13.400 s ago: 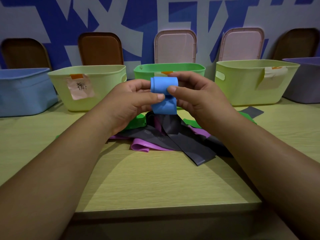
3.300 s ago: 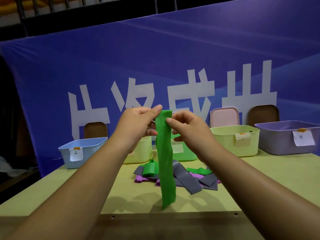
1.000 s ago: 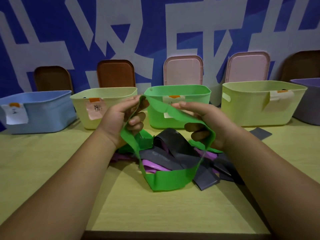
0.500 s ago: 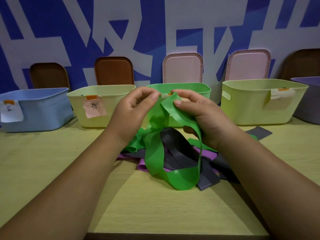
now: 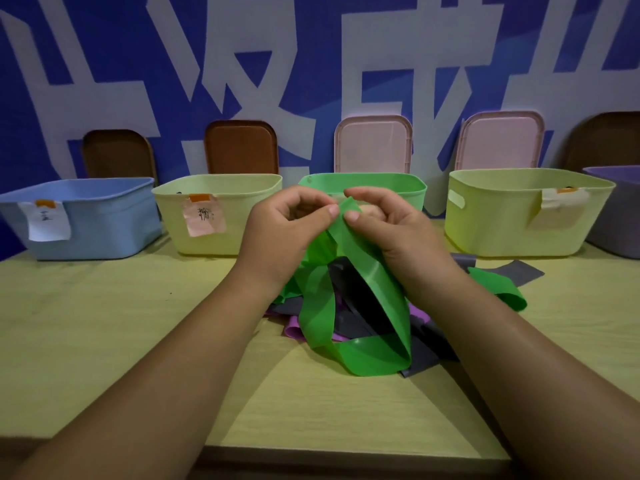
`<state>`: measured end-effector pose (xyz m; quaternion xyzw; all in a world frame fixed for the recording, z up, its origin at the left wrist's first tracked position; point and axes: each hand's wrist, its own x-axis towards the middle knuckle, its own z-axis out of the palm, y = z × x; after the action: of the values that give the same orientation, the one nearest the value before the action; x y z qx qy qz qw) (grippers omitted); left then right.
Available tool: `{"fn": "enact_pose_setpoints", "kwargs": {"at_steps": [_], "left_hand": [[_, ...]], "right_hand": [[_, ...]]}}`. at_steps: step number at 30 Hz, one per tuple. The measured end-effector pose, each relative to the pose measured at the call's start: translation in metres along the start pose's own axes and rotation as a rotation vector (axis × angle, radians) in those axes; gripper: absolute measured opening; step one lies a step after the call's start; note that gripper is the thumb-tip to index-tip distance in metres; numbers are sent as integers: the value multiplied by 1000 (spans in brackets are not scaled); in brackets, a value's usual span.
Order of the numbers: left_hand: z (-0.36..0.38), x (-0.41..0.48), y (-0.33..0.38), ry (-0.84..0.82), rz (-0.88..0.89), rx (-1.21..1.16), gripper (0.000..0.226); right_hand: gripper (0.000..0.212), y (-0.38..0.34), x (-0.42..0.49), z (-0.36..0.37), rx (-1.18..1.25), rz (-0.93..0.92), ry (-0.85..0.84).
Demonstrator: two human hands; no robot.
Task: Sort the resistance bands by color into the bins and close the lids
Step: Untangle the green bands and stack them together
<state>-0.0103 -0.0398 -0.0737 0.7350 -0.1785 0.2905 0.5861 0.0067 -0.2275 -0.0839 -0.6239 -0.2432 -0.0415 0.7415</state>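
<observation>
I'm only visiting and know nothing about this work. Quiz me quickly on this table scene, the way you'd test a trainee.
1. True or false: the left hand and right hand hold a purple band.
2. Which bin stands directly behind the hands? A blue, B green, C purple.
3. How many lids are closed?
Key: 1 false, it is the green band; 2 B, the green bin; 3 none, all stand upright.

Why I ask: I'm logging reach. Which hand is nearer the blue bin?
Left. The left hand is to the right of the blue bin, in front of the green bin; the right hand is farther right. Both pinch the green band.
</observation>
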Motion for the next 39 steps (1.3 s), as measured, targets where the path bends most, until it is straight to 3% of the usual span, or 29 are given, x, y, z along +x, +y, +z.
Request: {"fn": "enact_pose_setpoints", "kwargs": {"at_steps": [6, 14, 27, 39], "left_hand": [[-8, 2, 41, -28, -100, -14, 8], [-42, 0, 130, -29, -14, 179, 5], [-73, -1, 271, -171, 160, 577, 5], [-77, -4, 301, -204, 192, 647, 6]], "right_hand": [[23, -28, -7, 19, -58, -52, 38], [21, -106, -38, 54, -144, -99, 62], [28, -195, -83, 71, -613, -220, 49], [22, -207, -102, 85, -253, -55, -94]]}}
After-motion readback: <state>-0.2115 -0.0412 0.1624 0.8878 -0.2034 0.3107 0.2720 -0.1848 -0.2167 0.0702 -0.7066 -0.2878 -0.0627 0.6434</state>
